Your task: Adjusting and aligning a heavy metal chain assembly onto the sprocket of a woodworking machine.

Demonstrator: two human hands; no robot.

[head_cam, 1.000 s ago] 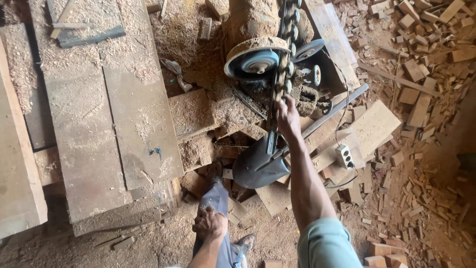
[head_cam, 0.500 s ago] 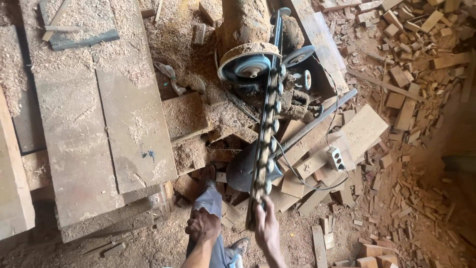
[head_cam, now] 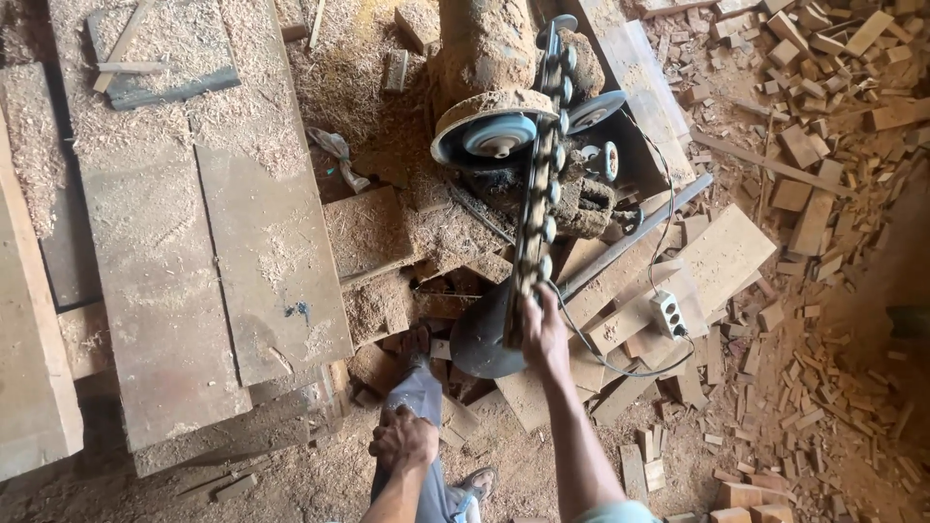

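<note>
My right hand (head_cam: 542, 329) grips the lower end of a long turned wooden spindle (head_cam: 539, 203), dark with pale beaded knobs. The spindle stands nearly upright and reaches up past a sawdust-caked lathe motor (head_cam: 489, 58) with a round metal pulley (head_cam: 496, 136). My left hand (head_cam: 403, 438) rests as a loose fist on my grey-trousered knee (head_cam: 418, 399). Below it my sandalled foot (head_cam: 473, 484) shows on the sawdust floor. A dark round disc (head_cam: 477, 341) lies just left of the spindle's lower end.
Wide sawdust-covered planks (head_cam: 194, 242) fill the left side. Wood offcuts and blocks (head_cam: 814, 126) are heaped on the right. A white power strip (head_cam: 668, 315) with a black cable lies on boards beside a long metal bar (head_cam: 639, 237).
My right hand slid down the spindle from high near the motor to low at the bottom, then moved back up to its lower end. The left hand stayed on the knee.
</note>
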